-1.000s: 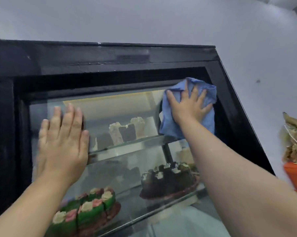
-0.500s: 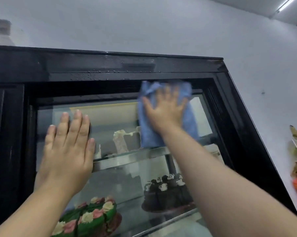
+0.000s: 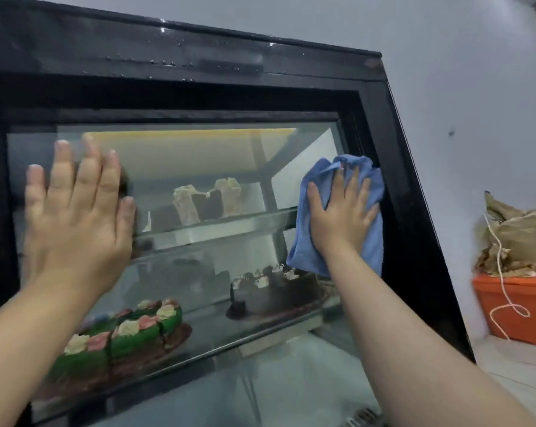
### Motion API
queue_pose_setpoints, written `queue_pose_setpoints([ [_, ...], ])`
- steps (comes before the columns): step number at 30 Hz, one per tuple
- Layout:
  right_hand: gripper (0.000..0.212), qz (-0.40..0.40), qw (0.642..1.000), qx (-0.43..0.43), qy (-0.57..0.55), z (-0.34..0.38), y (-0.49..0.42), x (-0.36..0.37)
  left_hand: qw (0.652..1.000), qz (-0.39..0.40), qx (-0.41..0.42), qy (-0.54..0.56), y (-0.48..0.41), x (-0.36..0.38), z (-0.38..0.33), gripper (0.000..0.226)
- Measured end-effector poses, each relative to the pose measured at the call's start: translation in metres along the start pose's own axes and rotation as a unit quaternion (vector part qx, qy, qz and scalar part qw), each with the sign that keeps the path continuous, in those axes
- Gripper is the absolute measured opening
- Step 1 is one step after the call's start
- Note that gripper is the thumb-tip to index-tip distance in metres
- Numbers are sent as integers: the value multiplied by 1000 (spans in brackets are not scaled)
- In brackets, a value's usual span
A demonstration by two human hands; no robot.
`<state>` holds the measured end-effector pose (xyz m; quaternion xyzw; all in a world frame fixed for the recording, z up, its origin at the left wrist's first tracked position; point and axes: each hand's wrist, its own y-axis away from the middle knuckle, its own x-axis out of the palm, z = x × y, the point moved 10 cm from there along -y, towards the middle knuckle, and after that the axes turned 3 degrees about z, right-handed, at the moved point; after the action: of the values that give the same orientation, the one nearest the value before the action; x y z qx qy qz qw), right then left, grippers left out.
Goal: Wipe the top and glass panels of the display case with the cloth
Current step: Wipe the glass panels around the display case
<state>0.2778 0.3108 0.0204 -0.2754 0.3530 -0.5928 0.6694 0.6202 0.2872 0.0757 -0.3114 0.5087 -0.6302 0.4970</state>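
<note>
One blue cloth (image 3: 337,217), pressed flat to the glass panel (image 3: 199,180) at its right edge, under the spread right hand (image 3: 342,217). Left hand (image 3: 75,211), fingers wide, empty, flat on the panel's left side. Display case (image 3: 393,180): black frame, water droplets on top. Inside: green cake (image 3: 121,337), dark cake (image 3: 273,291).

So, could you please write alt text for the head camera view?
A right hand presses a blue cloth flat against the glass panel of a black display case, near its right frame. The left hand rests open on the glass; cakes sit on shelves inside.
</note>
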Motion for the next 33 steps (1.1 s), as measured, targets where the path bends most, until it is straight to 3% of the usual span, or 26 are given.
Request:
queue_pose_setpoints([
  [5,81,37,996,81,1,-79,125,25,998,33,15,41,115,6,-86,60],
  [10,87,50,988,149,1,-152,192,36,997,82,-8,-1,147,27,-82,59],
  [14,88,57,983,176,16,-140,197,35,995,99,-11,-10,148,25,-84,59],
  [16,83,68,990,119,23,-95,193,38,995,100,-9,-8,145,26,-85,59],
  [19,71,49,994,-95,26,18,212,44,995,98,0,25,148,20,-77,57],
  [22,66,50,959,-279,30,80,260,46,995,68,-66,34,179,-3,-41,54],
  [25,61,43,904,-423,36,52,268,45,993,83,-86,5,207,-4,-36,56],
  [27,65,54,935,-345,63,15,223,45,989,116,-96,-10,210,10,-40,58],
  [29,74,65,986,-142,55,-8,172,39,986,127,-110,-17,209,17,-40,58],
  [30,78,61,995,-66,49,-2,157,35,986,127,-108,-26,208,18,-39,58],
  [31,80,62,997,-34,43,15,146,32,986,123,-102,-36,209,18,-39,58],
  [33,77,64,994,-82,22,73,126,29,988,112,-99,-44,209,15,-38,58],
])
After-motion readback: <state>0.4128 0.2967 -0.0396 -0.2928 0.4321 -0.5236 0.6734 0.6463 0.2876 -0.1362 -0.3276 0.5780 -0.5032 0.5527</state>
